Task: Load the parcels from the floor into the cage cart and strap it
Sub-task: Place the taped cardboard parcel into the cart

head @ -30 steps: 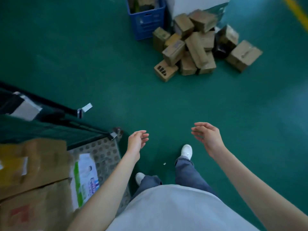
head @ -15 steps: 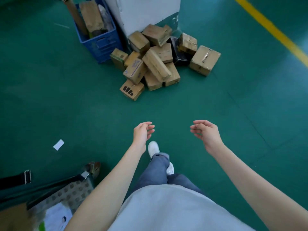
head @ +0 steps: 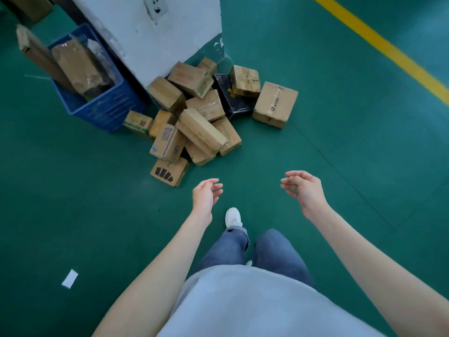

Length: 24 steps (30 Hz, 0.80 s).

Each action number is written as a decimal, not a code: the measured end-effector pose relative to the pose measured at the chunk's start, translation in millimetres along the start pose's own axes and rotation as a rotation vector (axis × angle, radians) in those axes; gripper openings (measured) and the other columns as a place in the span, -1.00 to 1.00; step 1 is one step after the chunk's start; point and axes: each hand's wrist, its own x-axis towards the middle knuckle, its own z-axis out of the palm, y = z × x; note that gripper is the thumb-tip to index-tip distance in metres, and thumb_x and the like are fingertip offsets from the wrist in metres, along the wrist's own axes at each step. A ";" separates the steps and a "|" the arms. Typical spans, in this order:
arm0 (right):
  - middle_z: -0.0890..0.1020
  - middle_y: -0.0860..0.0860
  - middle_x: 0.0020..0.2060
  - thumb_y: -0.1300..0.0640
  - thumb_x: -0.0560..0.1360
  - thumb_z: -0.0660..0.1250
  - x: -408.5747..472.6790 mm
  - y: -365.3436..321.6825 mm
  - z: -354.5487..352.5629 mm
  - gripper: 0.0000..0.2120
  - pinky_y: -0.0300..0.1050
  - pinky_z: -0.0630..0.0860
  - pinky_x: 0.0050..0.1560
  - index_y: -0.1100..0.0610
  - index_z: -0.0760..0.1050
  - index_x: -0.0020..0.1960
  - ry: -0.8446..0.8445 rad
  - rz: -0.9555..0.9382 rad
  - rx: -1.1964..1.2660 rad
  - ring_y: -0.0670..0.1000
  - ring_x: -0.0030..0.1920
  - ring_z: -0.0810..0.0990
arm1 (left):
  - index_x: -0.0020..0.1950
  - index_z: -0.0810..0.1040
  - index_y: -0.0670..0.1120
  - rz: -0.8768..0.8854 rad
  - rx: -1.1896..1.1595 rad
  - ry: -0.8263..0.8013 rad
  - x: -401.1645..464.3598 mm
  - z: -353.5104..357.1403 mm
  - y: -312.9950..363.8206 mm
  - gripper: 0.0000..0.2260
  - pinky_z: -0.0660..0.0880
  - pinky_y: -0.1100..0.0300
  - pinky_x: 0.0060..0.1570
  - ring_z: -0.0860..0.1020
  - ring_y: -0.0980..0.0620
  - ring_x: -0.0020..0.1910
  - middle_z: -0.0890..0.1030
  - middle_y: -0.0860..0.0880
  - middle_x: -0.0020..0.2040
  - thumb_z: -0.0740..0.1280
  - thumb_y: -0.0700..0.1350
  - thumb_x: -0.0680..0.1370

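1. The parcels (head: pixel 199 117) lay heaped on the green floor (head: pixel 340 142) against the foot of a white pillar (head: pixel 150 37), none of them held.
2. The left hand (head: pixel 206 196) hung above the floor just short of the nearest parcel, fingers loosely curled and holding nothing.
3. The right hand (head: pixel 303 188) hung level with it, well apart, fingers likewise slack and bare (palms turned toward each other).
4. A blue crate (head: pixel 102 105) of cardboard stood just left of the heap.
5. A yellow line (head: pixel 384 47) crossed the floor's far right corner.
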 end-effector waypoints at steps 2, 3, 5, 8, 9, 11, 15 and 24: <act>0.66 0.06 -0.23 0.37 0.55 0.21 22.9 -19.7 2.1 -0.79 -0.07 0.50 0.02 0.14 0.54 -0.11 0.019 0.006 0.013 0.03 -0.21 0.62 | -0.04 0.56 -0.05 -0.016 0.018 -0.002 20.6 17.3 25.3 -0.75 0.45 0.27 -0.16 0.58 0.11 -0.19 0.63 0.02 -0.14 0.10 -0.22 0.65; 0.66 0.05 -0.23 0.37 0.55 0.21 40.0 -32.9 2.0 -0.79 -0.09 0.50 0.00 0.14 0.54 -0.11 0.032 0.015 0.019 0.03 -0.21 0.62 | -0.04 0.56 -0.05 -0.030 0.031 -0.003 34.4 30.4 41.2 -0.74 0.45 0.26 -0.16 0.58 0.11 -0.19 0.63 0.02 -0.15 0.10 -0.22 0.66; 0.66 0.05 -0.23 0.37 0.55 0.21 66.5 -54.5 0.7 -0.79 -0.12 0.51 -0.06 0.14 0.54 -0.11 0.056 0.024 0.036 0.02 -0.22 0.63 | -0.04 0.57 -0.05 -0.035 0.050 0.001 54.9 50.0 64.8 -0.74 0.45 0.25 -0.14 0.58 0.11 -0.19 0.63 0.02 -0.15 0.10 -0.22 0.66; 0.66 0.06 -0.23 0.38 0.54 0.21 110.4 -86.1 -4.6 -0.80 -0.16 0.50 -0.12 0.14 0.54 -0.10 0.075 0.035 0.057 0.02 -0.23 0.63 | -0.03 0.56 -0.06 -0.014 0.112 -0.005 87.3 83.1 95.3 -0.73 0.45 0.27 -0.14 0.57 0.12 -0.19 0.62 0.00 -0.12 0.08 -0.23 0.65; 0.66 0.06 -0.23 0.38 0.54 0.21 134.1 -102.5 -8.1 -0.80 -0.17 0.50 -0.13 0.14 0.54 -0.10 0.086 0.044 0.057 0.02 -0.23 0.62 | -0.02 0.55 -0.06 0.006 0.157 -0.007 103.0 103.6 110.2 -0.73 0.44 0.27 -0.15 0.56 0.12 -0.20 0.62 -0.01 -0.11 0.07 -0.24 0.64; 0.66 0.06 -0.23 0.37 0.54 0.21 172.0 -127.8 -13.0 -0.80 -0.18 0.50 -0.14 0.14 0.53 -0.11 0.090 0.045 0.050 0.02 -0.23 0.62 | 0.01 0.54 -0.08 0.091 0.303 -0.022 126.3 133.8 133.9 -0.74 0.42 0.28 -0.17 0.54 0.10 -0.19 0.61 -0.03 -0.07 0.06 -0.24 0.64; 0.64 0.04 -0.22 0.37 0.54 0.18 250.9 -178.5 -25.0 -0.77 -0.20 0.50 -0.15 0.11 0.51 -0.13 0.104 0.059 -0.017 -0.02 -0.24 0.63 | 0.14 0.53 -0.11 0.215 0.701 -0.201 177.4 199.2 177.6 -0.75 0.40 0.23 -0.15 0.52 0.04 -0.03 0.58 -0.02 0.04 0.06 -0.19 0.67; 0.64 0.06 -0.03 0.32 0.56 0.21 389.2 -241.5 -32.2 -0.80 -0.22 0.47 -0.14 0.06 0.52 -0.10 0.075 0.122 -0.192 0.01 -0.09 0.61 | 0.39 0.46 -0.10 0.178 0.655 -0.155 270.4 312.6 251.7 -0.68 0.37 0.50 -0.37 0.44 0.19 -0.22 0.56 0.02 0.08 0.06 -0.18 0.69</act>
